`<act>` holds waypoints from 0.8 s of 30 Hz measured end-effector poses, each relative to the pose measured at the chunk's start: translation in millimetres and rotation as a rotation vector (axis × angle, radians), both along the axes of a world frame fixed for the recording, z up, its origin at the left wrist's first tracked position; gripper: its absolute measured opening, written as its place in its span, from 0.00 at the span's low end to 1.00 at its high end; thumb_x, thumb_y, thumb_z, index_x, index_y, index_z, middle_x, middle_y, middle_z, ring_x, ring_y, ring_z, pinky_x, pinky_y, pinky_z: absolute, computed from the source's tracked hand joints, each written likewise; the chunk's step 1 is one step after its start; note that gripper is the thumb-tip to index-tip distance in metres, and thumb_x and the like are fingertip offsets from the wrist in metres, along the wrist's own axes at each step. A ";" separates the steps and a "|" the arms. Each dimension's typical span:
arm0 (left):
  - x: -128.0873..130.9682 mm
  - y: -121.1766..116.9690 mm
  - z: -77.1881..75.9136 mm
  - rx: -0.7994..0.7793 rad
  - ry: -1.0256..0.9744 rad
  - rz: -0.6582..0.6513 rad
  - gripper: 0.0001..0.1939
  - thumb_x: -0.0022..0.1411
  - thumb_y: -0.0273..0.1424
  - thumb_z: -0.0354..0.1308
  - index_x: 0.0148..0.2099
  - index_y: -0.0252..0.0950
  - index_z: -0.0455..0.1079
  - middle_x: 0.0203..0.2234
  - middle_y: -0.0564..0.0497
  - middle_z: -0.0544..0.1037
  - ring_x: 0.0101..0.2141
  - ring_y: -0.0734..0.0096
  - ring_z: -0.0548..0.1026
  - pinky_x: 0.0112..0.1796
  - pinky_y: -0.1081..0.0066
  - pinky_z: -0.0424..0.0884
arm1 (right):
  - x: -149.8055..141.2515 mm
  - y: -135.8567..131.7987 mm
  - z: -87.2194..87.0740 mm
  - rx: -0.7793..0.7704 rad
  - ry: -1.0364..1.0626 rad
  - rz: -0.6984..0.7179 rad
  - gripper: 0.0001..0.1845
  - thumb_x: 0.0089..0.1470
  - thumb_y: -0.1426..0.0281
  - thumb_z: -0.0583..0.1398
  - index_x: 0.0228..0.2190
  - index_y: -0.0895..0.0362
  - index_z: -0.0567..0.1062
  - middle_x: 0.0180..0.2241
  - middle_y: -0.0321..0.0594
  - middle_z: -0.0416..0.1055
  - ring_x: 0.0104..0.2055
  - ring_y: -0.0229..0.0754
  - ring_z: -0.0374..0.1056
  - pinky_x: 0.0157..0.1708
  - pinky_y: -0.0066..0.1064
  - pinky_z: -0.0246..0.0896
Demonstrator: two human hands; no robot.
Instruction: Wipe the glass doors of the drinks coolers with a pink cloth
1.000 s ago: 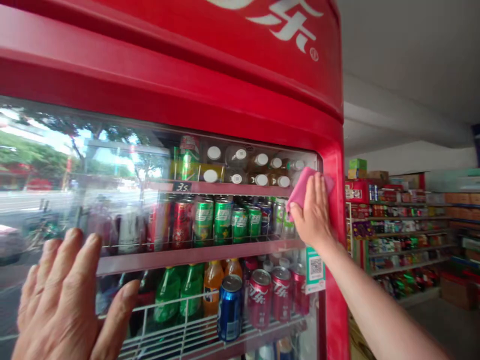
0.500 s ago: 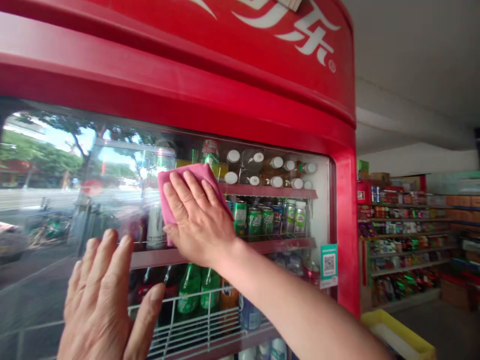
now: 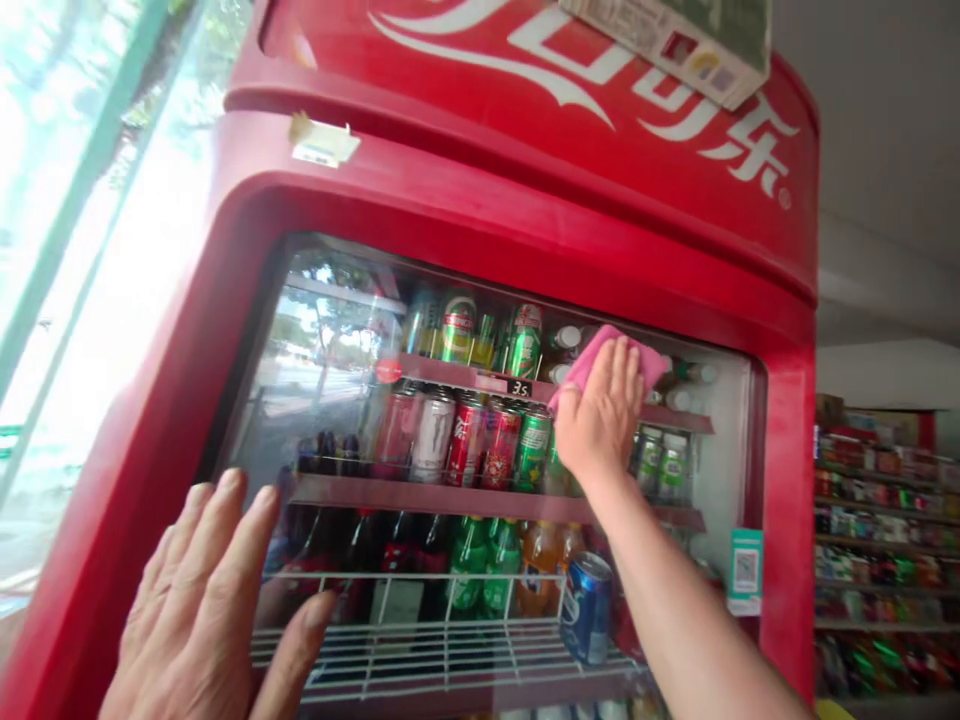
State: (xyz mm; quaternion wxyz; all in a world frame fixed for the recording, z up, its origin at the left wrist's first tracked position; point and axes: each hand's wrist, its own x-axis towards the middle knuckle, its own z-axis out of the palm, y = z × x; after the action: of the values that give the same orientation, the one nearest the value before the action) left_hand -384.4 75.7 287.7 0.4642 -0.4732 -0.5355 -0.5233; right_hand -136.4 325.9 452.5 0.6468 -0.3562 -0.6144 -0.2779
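Observation:
A pink cloth lies under my right hand, which presses it against the glass door of a red drinks fridge. The fingers of that hand point upward, over the right part of the top shelf. My left hand is raised at the lower left with its fingers apart and nothing in it. It is in front of the lower left of the glass; whether it touches cannot be told. Behind the door stand several cans and bottles, among them a blue can on a white wire rack.
A box sticks out over the fridge's top front. A label is on the upper left of the frame, and a QR sticker on the right of the glass. Stocked store shelves stand at the right.
My right hand slid the pink cloth leftward across the glass, then back to the right. The view has turned left, showing the fridge's left edge. My left hand stays raised.

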 end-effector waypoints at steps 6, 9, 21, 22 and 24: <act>-10.2 5.3 2.0 -0.066 0.036 0.013 0.43 0.74 0.46 0.55 0.85 0.48 0.47 0.83 0.51 0.51 0.81 0.45 0.52 0.80 0.44 0.49 | -105.8 -82.7 -18.3 0.220 -0.560 0.142 0.45 0.74 0.57 0.55 0.80 0.65 0.49 0.84 0.51 0.43 0.86 0.55 0.36 0.85 0.55 0.35; -14.5 2.3 6.4 -0.068 0.064 -0.010 0.43 0.75 0.47 0.54 0.85 0.45 0.48 0.83 0.49 0.51 0.81 0.45 0.52 0.80 0.45 0.49 | -91.4 -73.9 -24.3 0.236 -0.633 0.137 0.41 0.76 0.61 0.53 0.81 0.62 0.50 0.83 0.47 0.44 0.86 0.51 0.37 0.85 0.53 0.36; -42.7 -22.1 -3.7 -0.081 0.058 -0.061 0.44 0.73 0.42 0.56 0.85 0.45 0.46 0.83 0.45 0.52 0.81 0.45 0.54 0.78 0.42 0.55 | -98.5 -54.1 38.9 0.064 0.009 -0.018 0.41 0.71 0.64 0.50 0.77 0.74 0.56 0.80 0.64 0.51 0.84 0.64 0.45 0.81 0.63 0.45; -43.9 -22.9 -3.8 -0.088 0.061 -0.060 0.44 0.73 0.42 0.57 0.85 0.45 0.46 0.83 0.45 0.52 0.81 0.45 0.53 0.78 0.41 0.55 | -116.8 -68.4 43.0 0.071 -0.035 -0.014 0.41 0.72 0.64 0.49 0.77 0.74 0.55 0.81 0.63 0.50 0.84 0.64 0.45 0.82 0.61 0.43; -46.1 -25.0 -3.9 -0.092 0.060 -0.057 0.45 0.74 0.42 0.56 0.85 0.45 0.45 0.83 0.44 0.51 0.81 0.45 0.52 0.78 0.41 0.54 | -154.1 -97.0 49.7 0.086 -0.125 0.012 0.41 0.73 0.64 0.49 0.78 0.73 0.54 0.81 0.61 0.50 0.85 0.62 0.43 0.83 0.59 0.40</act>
State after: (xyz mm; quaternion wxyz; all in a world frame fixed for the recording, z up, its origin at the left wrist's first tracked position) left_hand -430.4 50.7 283.8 0.4425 -0.5246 -0.5313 -0.4967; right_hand -290.6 228.9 502.2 0.6234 -0.3063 -0.6433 -0.3220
